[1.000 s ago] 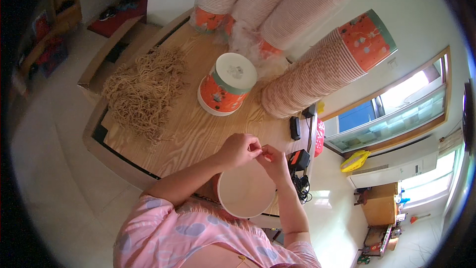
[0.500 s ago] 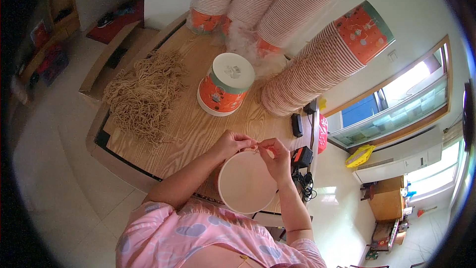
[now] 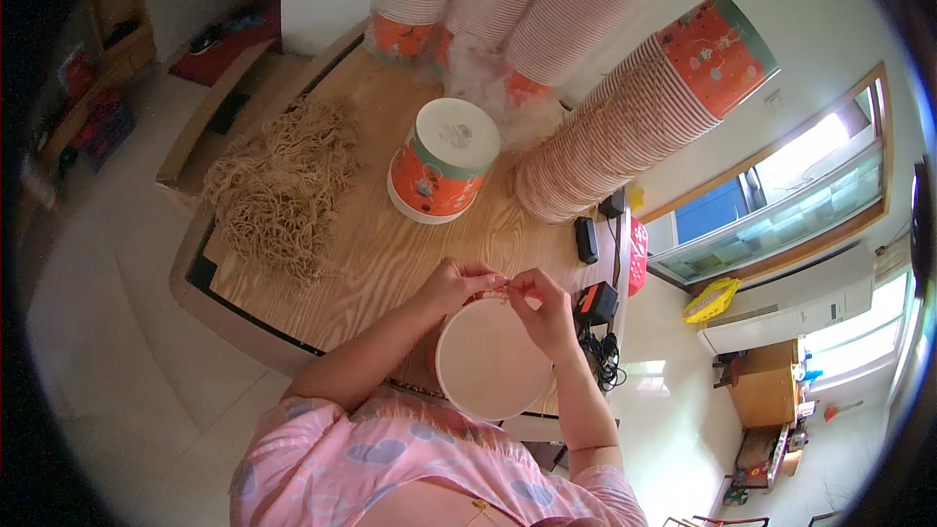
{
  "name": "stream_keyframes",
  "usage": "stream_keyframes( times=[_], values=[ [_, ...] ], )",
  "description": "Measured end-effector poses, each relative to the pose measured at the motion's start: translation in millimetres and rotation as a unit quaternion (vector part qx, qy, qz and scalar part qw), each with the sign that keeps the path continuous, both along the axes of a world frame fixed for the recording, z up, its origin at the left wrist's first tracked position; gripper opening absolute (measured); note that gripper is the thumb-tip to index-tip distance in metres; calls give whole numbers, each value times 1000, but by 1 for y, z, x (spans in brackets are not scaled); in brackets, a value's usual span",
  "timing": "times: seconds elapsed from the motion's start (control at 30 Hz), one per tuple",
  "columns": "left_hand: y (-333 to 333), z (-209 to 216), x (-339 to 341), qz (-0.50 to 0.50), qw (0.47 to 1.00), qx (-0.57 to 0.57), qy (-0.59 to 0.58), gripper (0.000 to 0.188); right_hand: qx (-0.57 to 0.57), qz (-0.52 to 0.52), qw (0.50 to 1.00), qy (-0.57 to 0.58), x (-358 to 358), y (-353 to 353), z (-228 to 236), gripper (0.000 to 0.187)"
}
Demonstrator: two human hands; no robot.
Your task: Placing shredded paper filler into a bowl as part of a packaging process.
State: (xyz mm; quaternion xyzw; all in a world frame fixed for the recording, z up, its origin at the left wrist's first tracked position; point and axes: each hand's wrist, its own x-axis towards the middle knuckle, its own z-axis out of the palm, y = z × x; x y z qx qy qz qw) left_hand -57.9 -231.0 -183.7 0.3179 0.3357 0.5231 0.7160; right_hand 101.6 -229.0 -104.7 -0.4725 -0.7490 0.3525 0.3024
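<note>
Seemingly mid-step — left hand [image 3: 461, 285] and right hand [image 3: 549, 314], fingertips pinched, on what unclear, at round white-lined paper tub [image 3: 493, 363]; tan string heap [image 3: 283, 190] remaining.

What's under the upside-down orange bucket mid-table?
Wooden tabletop shows around the rim of the orange bucket; whatever sits beneath or inside is hidden by its walls.

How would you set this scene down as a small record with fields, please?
Left hand: at the far rim of the open bucket, beside the other hand
Right hand: at the same rim; anything pinched in the fingers is too small to tell
Open bucket: pale inside, near the person's body
Upturned bucket: orange and green, base up, on the wooden table
Cord heap: tan, loose, at left
Nested stack: right of the upturned bucket
</note>
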Motion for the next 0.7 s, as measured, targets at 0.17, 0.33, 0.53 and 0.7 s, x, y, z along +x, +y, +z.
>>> stream_keyframes(
  times=[0.17,0.33,0.53,0.7],
  values=[
    [2,-3,-5,-49,997,1,56,19,13,-17,1000,18,3,2,-12,7],
    [3,2,-5,-21,998,-2,61,16,41,-16,998,-38,6,9,-19,9],
    [5,-1,-1,-45,997,-48,-32,13,-44,-3,999,-9,14,17,-30,5],
    [7,-7,-1,-50,998,-44,-8,11,-38,-15,999,-11,10,15,-28,12]
  ],
)
